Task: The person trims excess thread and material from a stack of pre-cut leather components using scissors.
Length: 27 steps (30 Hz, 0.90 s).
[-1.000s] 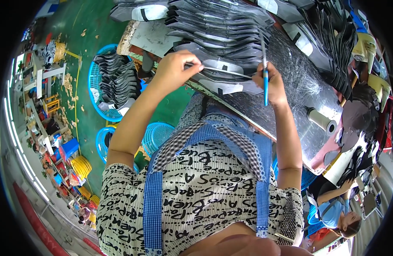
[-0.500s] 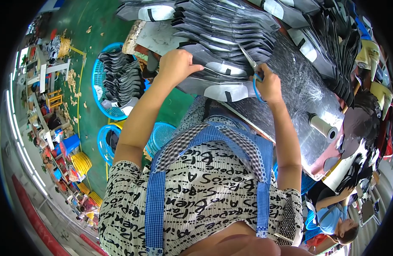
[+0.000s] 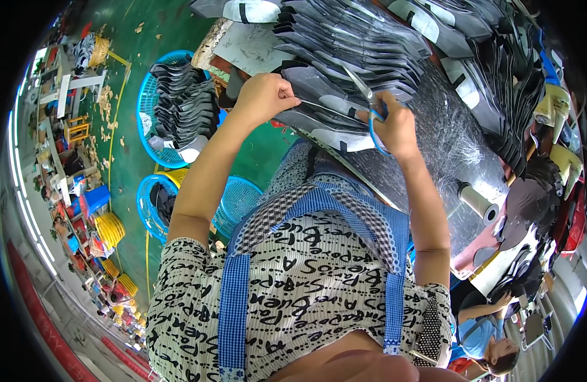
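Note:
Dark curved pieces with pale silvery patches, which look like shoe-upper parts, lie in an overlapping row [image 3: 351, 48] on the table before me. My left hand [image 3: 266, 99] is closed in a pinch at the left edge of one near dark piece [image 3: 328, 121]. In my right hand [image 3: 395, 126] is a pair of scissors [image 3: 367, 93] with blue handles. Its metal blades point away and left, over the row, and look nearly closed. The nearest piece, with a pale patch [image 3: 341, 140], hangs at the table's front edge. Whether the blades touch anything, I cannot tell.
A thread spool [image 3: 479, 202] lies on the dark tabletop [image 3: 443, 153] at right. More stacked pieces [image 3: 481, 95] fill the far right. Blue baskets [image 3: 144, 111] stand on the green floor at left, one full of dark pieces. Another person [image 3: 481, 331] sits at lower right.
My right hand and the scissors have moved left, closer to my left hand. My left thumb has drawn in against the fingers. The whole view has shifted slightly.

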Tool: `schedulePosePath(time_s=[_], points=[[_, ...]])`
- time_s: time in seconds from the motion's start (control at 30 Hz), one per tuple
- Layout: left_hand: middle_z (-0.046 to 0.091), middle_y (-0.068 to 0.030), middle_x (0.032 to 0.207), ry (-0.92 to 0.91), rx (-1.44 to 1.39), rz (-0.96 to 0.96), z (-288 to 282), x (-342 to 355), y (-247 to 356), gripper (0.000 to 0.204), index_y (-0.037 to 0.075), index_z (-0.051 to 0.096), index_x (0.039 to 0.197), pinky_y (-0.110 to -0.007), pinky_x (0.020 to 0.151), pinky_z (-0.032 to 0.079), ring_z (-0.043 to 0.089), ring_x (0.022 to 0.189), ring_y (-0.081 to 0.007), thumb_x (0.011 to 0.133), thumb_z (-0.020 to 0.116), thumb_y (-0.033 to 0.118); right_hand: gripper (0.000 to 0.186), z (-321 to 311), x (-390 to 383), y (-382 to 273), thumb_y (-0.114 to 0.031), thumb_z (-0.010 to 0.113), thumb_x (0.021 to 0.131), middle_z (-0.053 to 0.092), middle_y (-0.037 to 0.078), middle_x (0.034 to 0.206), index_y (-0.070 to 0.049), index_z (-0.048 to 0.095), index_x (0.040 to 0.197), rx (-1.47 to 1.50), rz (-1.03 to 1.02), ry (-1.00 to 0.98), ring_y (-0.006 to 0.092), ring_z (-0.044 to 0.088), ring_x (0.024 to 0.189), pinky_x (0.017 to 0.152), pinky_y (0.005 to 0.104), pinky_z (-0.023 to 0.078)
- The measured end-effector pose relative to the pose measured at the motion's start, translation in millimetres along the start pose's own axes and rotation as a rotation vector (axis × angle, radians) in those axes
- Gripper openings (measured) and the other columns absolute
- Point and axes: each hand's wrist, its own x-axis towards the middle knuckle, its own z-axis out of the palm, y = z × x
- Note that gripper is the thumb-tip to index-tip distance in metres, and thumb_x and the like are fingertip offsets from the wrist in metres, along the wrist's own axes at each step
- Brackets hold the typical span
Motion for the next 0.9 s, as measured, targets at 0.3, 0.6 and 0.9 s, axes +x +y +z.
schedulePosePath(time_s=[0.3,0.6,0.9], points=[[0.046,-0.0003,0.064,0.127,-0.398,0.174,-14.7,0.4,38.0,0.014,0.006,0.069,0.078,-0.026,0.051,0.032,0.042,0.058,-0.0106,0.074,0.072,0.019,0.028,5.6,9.6,-36.7,-0.005,0.068,0.075,0.06,0.006,0.072,-0.003,0.051,0.097,1.022,0.28,-0.201,0.0119,0.059,0.058,0.05,0.022,0.048],[0.05,-0.0062,0.062,0.225,0.04,0.234,19.6,-11.1,18.7,0.018,0.008,0.065,0.061,-0.036,0.055,0.039,0.049,0.062,-0.0232,0.065,0.074,0.023,0.024,11.7,-36.0,56.3,-0.003,0.069,0.075,0.058,0.003,0.069,-0.003,0.054,0.093,0.566,0.284,0.046,0.0099,0.056,0.056,0.052,0.0216,0.045],[0.056,-0.0074,0.059,0.178,0.078,-0.022,21.3,-5.9,14.2,0.031,0.005,0.06,0.057,-0.035,0.052,0.041,0.054,0.057,-0.0235,0.068,0.073,0.032,0.041,21.8,-28.6,53.4,-0.021,0.08,0.064,0.056,0.005,0.065,-0.006,0.057,0.094,0.164,0.247,0.191,0.0193,0.054,0.053,0.053,0.0319,0.044]])
